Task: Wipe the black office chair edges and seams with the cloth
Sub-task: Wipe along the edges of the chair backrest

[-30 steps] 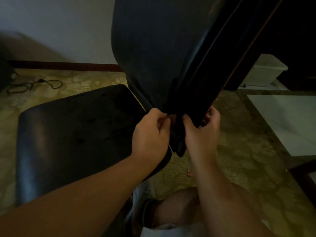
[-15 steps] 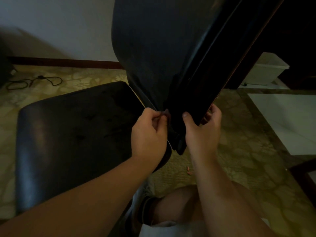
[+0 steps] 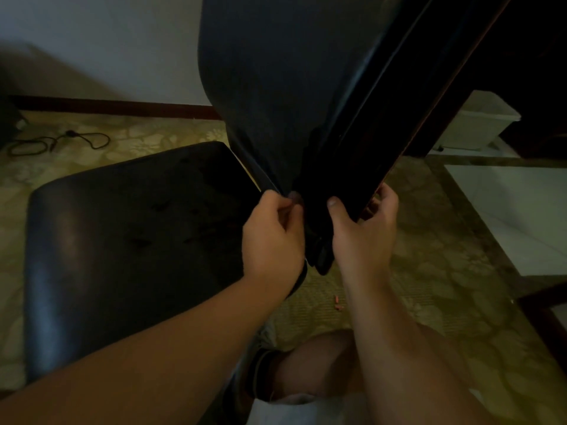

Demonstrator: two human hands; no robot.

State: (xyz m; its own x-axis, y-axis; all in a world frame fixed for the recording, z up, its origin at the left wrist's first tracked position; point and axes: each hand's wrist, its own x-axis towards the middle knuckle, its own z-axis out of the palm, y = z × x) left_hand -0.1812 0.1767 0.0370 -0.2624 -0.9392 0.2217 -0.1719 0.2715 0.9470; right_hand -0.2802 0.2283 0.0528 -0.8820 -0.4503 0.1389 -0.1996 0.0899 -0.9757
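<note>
The black office chair's backrest (image 3: 276,72) rises in the middle of the head view, and its seat (image 3: 129,240) lies to the left. My left hand (image 3: 271,237) is curled tight at the backrest's lower edge, pinching it where a seam runs down. My right hand (image 3: 365,234) grips the same lower part from the right, thumb in front and fingers behind. A dark strip (image 3: 319,250) hangs between the two hands. In this dim light I cannot make out a cloth; only a small pale bit shows at my left fingertips.
Patterned floor (image 3: 429,286) lies all around the chair. A black cable (image 3: 61,142) lies at the far left by the wall. At the right stand a white bin (image 3: 478,124) and dark furniture. My bent knee (image 3: 316,363) is just below the hands.
Both hands keep their hold at the backrest's lower edge and have barely shifted; the view has moved slightly.
</note>
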